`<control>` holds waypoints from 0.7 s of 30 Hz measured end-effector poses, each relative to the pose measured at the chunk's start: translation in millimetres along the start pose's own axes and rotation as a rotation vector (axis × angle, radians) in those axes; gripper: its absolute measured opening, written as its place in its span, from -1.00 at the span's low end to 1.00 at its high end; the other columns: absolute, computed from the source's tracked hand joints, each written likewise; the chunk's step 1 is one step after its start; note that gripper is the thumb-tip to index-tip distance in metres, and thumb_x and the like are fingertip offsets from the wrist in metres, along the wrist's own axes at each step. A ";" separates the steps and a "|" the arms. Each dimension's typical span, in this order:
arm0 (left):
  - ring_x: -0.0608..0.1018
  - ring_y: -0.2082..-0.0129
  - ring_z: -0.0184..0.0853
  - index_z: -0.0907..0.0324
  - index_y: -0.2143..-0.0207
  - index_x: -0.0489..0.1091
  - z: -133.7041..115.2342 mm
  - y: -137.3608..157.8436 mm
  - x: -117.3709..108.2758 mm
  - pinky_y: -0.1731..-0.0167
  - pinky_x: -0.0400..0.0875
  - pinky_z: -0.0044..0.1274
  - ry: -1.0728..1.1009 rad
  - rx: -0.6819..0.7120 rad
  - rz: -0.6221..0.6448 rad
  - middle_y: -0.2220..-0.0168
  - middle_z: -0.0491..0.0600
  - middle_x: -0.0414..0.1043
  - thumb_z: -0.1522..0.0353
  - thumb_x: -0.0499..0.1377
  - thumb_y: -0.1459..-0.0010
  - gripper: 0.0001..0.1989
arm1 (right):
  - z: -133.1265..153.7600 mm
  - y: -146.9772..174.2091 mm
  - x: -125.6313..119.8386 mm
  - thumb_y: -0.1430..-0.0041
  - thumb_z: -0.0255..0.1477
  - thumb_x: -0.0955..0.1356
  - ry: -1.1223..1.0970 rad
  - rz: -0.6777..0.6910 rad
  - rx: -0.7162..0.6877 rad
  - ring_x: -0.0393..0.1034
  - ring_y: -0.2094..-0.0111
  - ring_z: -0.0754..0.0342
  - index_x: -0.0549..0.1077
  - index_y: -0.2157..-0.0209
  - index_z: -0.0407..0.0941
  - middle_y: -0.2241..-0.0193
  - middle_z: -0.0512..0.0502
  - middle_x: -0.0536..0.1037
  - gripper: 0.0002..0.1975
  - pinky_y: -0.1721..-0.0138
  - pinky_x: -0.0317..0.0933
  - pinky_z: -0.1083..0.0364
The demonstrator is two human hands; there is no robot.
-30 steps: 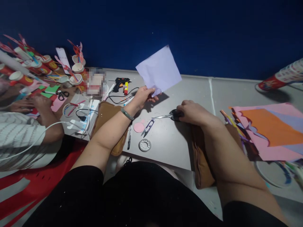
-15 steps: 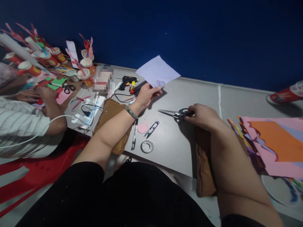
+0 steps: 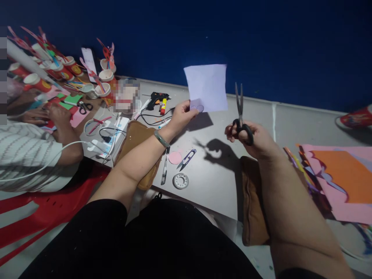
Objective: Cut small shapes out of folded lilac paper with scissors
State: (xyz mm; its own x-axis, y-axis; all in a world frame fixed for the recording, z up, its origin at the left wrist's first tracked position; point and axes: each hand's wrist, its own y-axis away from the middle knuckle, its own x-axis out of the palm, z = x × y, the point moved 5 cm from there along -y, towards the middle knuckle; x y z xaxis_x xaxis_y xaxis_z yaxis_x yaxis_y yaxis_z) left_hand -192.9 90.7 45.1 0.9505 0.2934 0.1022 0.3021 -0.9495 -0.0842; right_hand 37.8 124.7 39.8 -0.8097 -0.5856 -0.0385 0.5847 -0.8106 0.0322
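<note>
My left hand is closed on the lower left corner of a lilac sheet of paper, held up above the table. Rounded drawn outlines show on the paper close to my thumb. My right hand grips black-handled scissors by the loops, blades pointing up and slightly parted, apart from the paper. On the table below lie a pink paper circle, thread snips, a pen and a roll of tape.
A glue gun and a glue stick lie behind my left forearm, near a power strip. Brown cushions sit under both arms. Coloured paper sheets lie at right. A co-worker's hands are at left, near several paper cups.
My right hand has lifted the scissors off the table and turned the blades upward. The lilac paper has rotated from a diamond to nearly square-on and shifted slightly right.
</note>
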 end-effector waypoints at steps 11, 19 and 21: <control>0.50 0.40 -0.52 0.17 0.34 0.47 8.4 -7.5 -5.3 0.30 0.42 -0.62 0.154 -0.054 -0.053 0.39 -0.15 0.49 0.55 0.24 -0.17 -0.88 | 4.6 7.3 23.7 -0.04 0.33 0.40 0.255 0.242 0.076 0.27 0.46 0.11 0.40 0.49 -0.12 0.53 -0.05 0.41 -0.27 0.33 0.12 0.05; 0.33 0.62 -0.57 0.13 0.35 0.28 3.7 -1.0 0.6 0.58 0.13 -0.62 0.118 -0.167 -0.128 0.60 -0.28 0.27 0.55 0.20 -0.32 -0.77 | -7.6 7.4 37.6 -0.11 0.30 0.39 0.221 0.363 0.116 0.28 0.46 0.08 0.42 0.48 -0.10 0.53 -0.04 0.43 -0.31 0.34 0.13 0.05; 0.38 0.61 -0.57 0.12 0.34 0.24 3.3 1.6 4.2 0.55 0.22 -0.65 0.142 -0.204 -0.123 0.60 -0.28 0.30 0.53 0.17 -0.37 -0.77 | -9.2 7.0 39.9 -0.12 0.31 0.37 0.227 0.364 0.126 0.28 0.47 0.08 0.42 0.49 -0.10 0.55 -0.04 0.42 -0.30 0.33 0.14 0.05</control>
State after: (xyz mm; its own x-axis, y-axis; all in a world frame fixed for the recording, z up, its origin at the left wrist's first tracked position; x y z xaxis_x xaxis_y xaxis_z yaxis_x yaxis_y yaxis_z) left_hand -188.1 90.8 42.2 0.8838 0.4027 0.2383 0.3799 -0.9148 0.1373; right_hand 10.0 95.6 29.4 -0.5124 -0.8301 -0.2201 0.8076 -0.5529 0.2050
